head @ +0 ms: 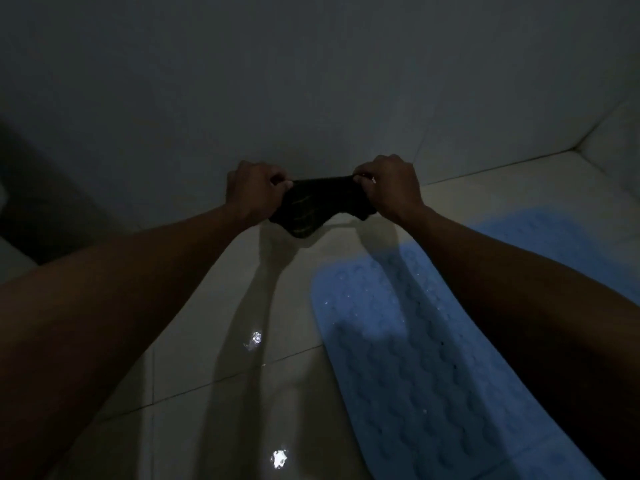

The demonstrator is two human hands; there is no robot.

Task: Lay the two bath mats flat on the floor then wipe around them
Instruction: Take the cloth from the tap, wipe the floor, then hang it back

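A dark cloth [320,206] hangs stretched between my two hands above the floor, near the wall. My left hand [251,188] pinches its left top corner and my right hand [391,183] pinches its right top corner. A light blue bath mat [408,341] with a bumpy pattern lies flat on the white tiles, below and to the right of the cloth. A second blue mat [561,233] lies further right; my right forearm hides most of it.
The white tiled floor [214,341] is glossy and shows bright light reflections. A plain wall [311,81] rises straight ahead, and a second wall meets it in the corner at the upper right. A dark shape [41,202] stands at the left.
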